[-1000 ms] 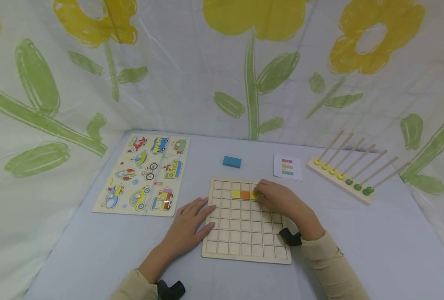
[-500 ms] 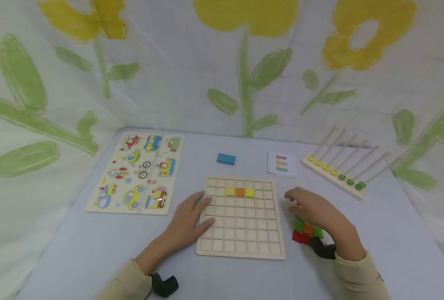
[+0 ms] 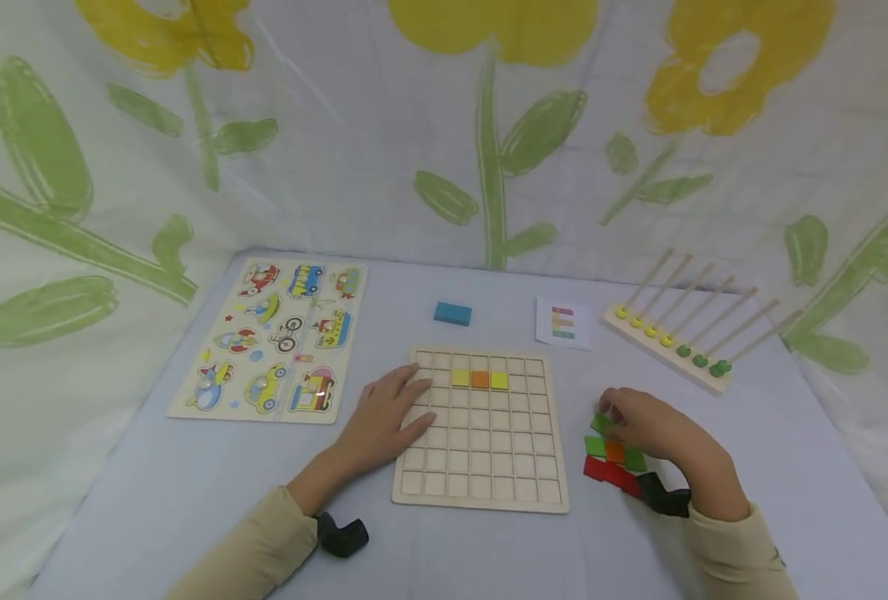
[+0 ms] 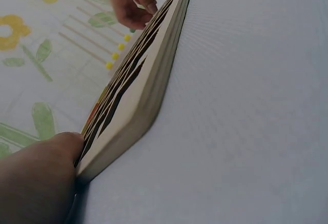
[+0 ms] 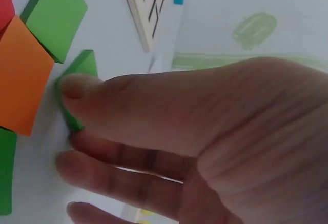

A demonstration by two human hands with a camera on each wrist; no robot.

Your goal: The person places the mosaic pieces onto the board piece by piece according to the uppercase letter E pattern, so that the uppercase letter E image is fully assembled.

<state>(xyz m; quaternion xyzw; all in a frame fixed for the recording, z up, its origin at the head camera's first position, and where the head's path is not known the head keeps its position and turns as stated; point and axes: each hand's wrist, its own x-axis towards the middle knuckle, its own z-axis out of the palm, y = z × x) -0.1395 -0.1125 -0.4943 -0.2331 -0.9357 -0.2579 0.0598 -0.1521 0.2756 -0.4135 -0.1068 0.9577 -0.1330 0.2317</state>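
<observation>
A wooden grid board [image 3: 478,467] lies on the table, with two yellow tiles and an orange tile [image 3: 480,379] in a row near its far side. My left hand [image 3: 381,417] rests on the board's left edge, fingers spread. Right of the board, my right hand [image 3: 650,425] pinches a green tile [image 5: 82,67] with its thumb in front; the tile stands tilted, and the fingers behind it are partly hidden. Beside that hand lie another orange tile [image 5: 23,75], green tiles [image 3: 595,447] and red tiles [image 3: 622,480].
Vehicle puzzle board [image 3: 267,350] at the left. Blue block [image 3: 453,313] and a printed pattern card [image 3: 562,322] lie behind the grid board. A bead rack with upright sticks [image 3: 665,346] stands at the back right. A flower-printed curtain [image 3: 339,167] rises behind the table.
My right hand has left the second yellow tile in the row, moved right to the loose tiles and taken hold of a green one. The left hand stays on the board's edge.
</observation>
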